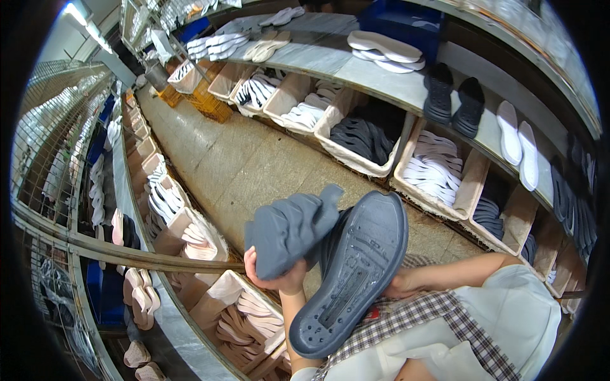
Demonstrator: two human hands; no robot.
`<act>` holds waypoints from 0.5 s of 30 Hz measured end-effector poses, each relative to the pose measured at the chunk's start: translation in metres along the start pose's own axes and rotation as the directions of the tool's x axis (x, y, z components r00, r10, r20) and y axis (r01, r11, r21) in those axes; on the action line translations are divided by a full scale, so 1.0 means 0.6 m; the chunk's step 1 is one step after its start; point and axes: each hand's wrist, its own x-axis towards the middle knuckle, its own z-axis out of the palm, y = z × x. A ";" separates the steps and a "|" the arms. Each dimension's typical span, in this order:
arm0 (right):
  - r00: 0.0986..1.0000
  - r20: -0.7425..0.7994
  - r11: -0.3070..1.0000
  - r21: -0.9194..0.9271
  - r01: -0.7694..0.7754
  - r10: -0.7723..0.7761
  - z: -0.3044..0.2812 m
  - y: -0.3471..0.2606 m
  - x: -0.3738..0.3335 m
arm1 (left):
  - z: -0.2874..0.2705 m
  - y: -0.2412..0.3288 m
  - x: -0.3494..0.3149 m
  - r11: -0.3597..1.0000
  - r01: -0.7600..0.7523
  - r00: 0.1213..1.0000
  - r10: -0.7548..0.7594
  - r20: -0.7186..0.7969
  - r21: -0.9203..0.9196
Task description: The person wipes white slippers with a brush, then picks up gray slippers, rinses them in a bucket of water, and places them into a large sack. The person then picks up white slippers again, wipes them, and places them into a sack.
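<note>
My left hand (290, 278) is closed round the lower end of a stack of dark grey shoe soles (286, 228) with wavy edges, held up in front of me. Beside it, tilted with its hollow inner face showing, is a larger-looking dark grey shoe sole (356, 267). More dark soles show behind its upper left edge. My right hand (399, 284) grips this sole from behind on the right; most of its fingers are hidden by the sole. The two groups of soles meet or overlap near the middle.
Fabric-lined crates of white soles (435, 168) and black soles (363, 138) line the right side under a grey shelf (394, 86). Pale pink soles (244, 330) fill a crate at lower left. A metal rail (146, 256) crosses the left. Yellow crates (213, 101) stand along the aisle.
</note>
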 end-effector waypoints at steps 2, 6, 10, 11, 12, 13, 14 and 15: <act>0.998 -0.054 0.998 -0.048 -0.043 0.041 -0.017 -0.042 0.043 | -0.009 -0.025 0.008 0.999 0.001 1.000 -0.002 0.011 0.048; 0.975 -0.183 0.991 -0.030 -0.132 0.124 -0.079 -0.172 0.160 | 0.019 -0.095 0.013 0.996 0.084 0.996 -0.084 0.025 0.020; 0.894 -0.235 0.915 -0.040 -0.402 0.382 -0.153 -0.301 0.335 | 0.066 -0.205 0.046 0.988 0.134 0.990 -0.137 0.035 0.075; 0.882 -0.169 0.871 -0.158 -0.464 0.439 -0.168 -0.328 0.384 | 0.081 -0.240 0.062 0.986 0.139 0.989 -0.143 0.037 0.090; 0.842 -0.153 0.793 -0.282 -0.539 0.518 -0.182 -0.360 0.434 | 0.096 -0.277 0.084 0.983 0.141 0.989 -0.146 0.030 0.120; 0.793 -0.149 0.692 -0.413 -0.592 0.591 -0.196 -0.395 0.489 | 0.109 -0.317 0.111 0.977 0.131 0.990 -0.136 0.023 0.166; 0.748 -0.143 0.686 -0.318 -0.655 0.648 -0.207 -0.422 0.548 | 0.110 -0.353 0.139 0.968 0.145 0.981 -0.168 0.098 0.206; 0.679 -0.137 0.586 -0.400 -0.704 0.722 -0.216 -0.445 0.612 | 0.116 -0.386 0.166 0.974 0.128 0.982 -0.150 0.111 0.188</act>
